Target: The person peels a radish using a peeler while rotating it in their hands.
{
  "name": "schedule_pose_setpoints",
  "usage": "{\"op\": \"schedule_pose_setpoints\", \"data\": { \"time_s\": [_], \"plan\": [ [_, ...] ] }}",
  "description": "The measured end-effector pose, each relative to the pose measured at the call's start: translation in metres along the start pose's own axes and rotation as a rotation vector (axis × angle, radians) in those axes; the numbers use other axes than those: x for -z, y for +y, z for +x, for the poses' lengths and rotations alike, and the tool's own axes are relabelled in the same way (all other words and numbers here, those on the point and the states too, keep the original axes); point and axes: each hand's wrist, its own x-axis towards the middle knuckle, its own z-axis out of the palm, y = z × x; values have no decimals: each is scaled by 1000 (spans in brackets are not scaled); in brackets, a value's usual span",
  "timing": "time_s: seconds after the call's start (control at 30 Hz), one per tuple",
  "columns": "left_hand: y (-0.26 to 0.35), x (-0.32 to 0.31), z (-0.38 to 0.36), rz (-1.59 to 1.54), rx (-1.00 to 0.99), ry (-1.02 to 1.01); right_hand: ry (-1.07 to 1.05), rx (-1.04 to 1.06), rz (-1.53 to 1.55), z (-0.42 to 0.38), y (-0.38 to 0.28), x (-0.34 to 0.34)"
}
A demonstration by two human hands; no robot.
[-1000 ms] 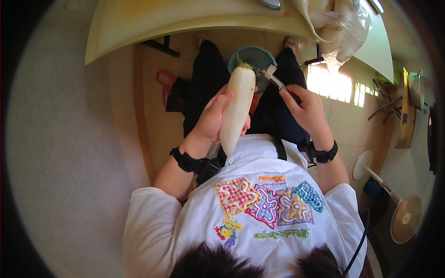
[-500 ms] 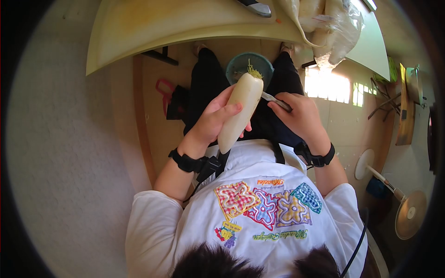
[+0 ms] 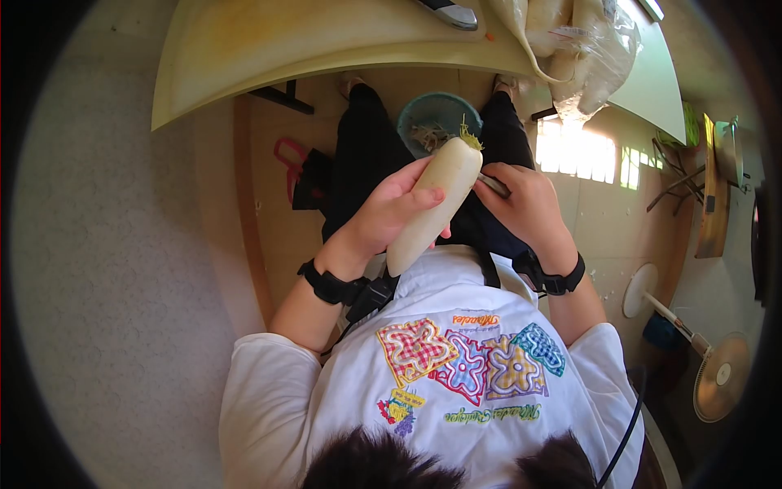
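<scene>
My left hand (image 3: 391, 210) is wrapped around a white radish (image 3: 440, 196), thumb on top and fingertips showing underneath. The radish is tilted, its cut green leaf stub (image 3: 469, 138) pointing away from me and its narrow end toward my shirt. In my closed right hand (image 3: 525, 204) is a peeler with a grey metal handle (image 3: 494, 186). Its head is hidden behind the radish's right side. Beyond the radish, between my legs, stands a blue-green bin (image 3: 444, 102) with pale peelings (image 3: 428, 137) inside.
Ahead is a table (image 3: 326, 69) bearing a knife with a black handle (image 3: 448, 12) and a plastic bag of white radishes (image 3: 582, 61). A pink-handled bag (image 3: 309, 179) sits on the floor at left. At right are a fan (image 3: 722, 375) and a wooden board (image 3: 713, 196).
The radish's leafy end has shifted right and slightly toward me, rolling a little in my left hand. The peeler's head, visible before, is now behind the radish. More peelings show in the bin.
</scene>
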Motion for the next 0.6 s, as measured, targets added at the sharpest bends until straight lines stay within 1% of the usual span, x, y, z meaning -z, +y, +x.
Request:
{"op": "schedule_pose_setpoints", "data": {
  "time_s": [0.17, 0.23, 0.3, 0.33, 0.4, 0.43, 0.5, 0.53, 0.6],
  "plan": [
    [2, -3, -1, -10, 32, -1, 20, -26, 8, 2, 3, -2],
    [0, -1, 0, -10, 13, -11, 21, -40, 15, 2, 5, -3],
    [0, -2, 1, -10, -7, -21, -11, -233, -3, 3, 11, -6],
    [1, -3, 1, -18, -1, -8, -11, -232, -3, 3, 15, -8],
    [3, -4, 1, -24, 0, 9, 24, -382, 13, 2, 26, -13],
    [3, -3, 2, -36, -6, 4, 22, -379, 14, 2, 33, -16],
    [1, -1, 2, -51, -10, 0, 84, -471, -2, -1, 47, -21],
    [1, 0, 2, -72, -15, -9, 83, -473, -2, -4, 51, -22],
    [1, 2, 4, -93, -20, -20, 161, -472, 78, -7, 57, -21]
  ]
}}
